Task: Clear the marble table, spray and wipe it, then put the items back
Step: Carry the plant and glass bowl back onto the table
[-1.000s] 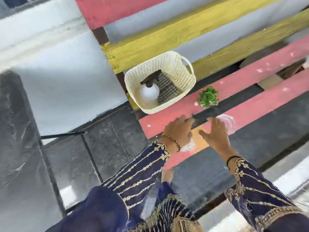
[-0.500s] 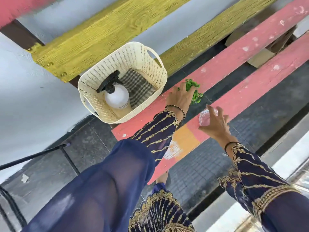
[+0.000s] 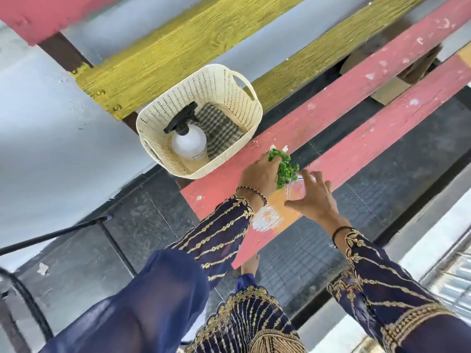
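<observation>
My left hand grips a small green plant just above the pink bench slats. Beside it, my right hand is wrapped around a clear glass that rests on the near slat. The plant's leaves overhang the glass rim. A cream basket stands on the bench to the left; inside it are a white spray bottle with a black trigger and a checked cloth.
Yellow back slats of the bench run behind the basket against a pale wall. Dark stone floor lies under the bench. A black metal frame crosses at lower left. My blue embroidered clothing fills the bottom.
Both hands have reached forward from the slat's near end to the plant and the glass. My left hand has closed on the plant, my right on the glass.
</observation>
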Available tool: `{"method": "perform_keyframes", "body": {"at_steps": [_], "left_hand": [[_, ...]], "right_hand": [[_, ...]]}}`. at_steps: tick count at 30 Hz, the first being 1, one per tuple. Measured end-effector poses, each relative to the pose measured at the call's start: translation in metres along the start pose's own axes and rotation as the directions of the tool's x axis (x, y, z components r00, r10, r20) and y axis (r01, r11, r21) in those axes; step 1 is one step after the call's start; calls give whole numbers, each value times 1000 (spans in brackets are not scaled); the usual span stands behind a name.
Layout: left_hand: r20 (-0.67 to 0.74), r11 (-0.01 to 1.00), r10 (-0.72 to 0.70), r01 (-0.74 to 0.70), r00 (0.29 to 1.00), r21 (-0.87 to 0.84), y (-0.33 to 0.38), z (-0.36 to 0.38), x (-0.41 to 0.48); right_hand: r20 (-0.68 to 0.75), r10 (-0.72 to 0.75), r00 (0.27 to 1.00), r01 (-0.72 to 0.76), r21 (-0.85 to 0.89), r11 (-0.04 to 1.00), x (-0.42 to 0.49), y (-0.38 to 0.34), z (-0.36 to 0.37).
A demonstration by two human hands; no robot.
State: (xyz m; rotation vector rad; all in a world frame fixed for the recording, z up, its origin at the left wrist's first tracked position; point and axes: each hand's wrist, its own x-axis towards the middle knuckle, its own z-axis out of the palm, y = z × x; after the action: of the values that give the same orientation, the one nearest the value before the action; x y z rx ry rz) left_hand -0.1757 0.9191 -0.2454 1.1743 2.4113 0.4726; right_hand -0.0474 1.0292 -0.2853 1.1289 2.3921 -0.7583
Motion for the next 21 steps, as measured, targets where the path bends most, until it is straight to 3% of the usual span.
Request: {"method": "perform_keyframes", "body": {"at_steps": [8, 14, 21], "left_hand": [[25, 980, -170, 172, 985, -104, -43, -60, -138], [-152, 961, -258, 237, 954, -139, -69, -137, -278], [-334, 938, -342, 299, 878, -173, -106, -220, -442]], "right_hand": [[-40, -177, 983, 173, -87, 981, -111, -78, 24], [-55, -343, 938, 337, -87, 937, -233, -162, 32], [6, -525, 851, 510, -243, 825, -370, -276, 48]]}}
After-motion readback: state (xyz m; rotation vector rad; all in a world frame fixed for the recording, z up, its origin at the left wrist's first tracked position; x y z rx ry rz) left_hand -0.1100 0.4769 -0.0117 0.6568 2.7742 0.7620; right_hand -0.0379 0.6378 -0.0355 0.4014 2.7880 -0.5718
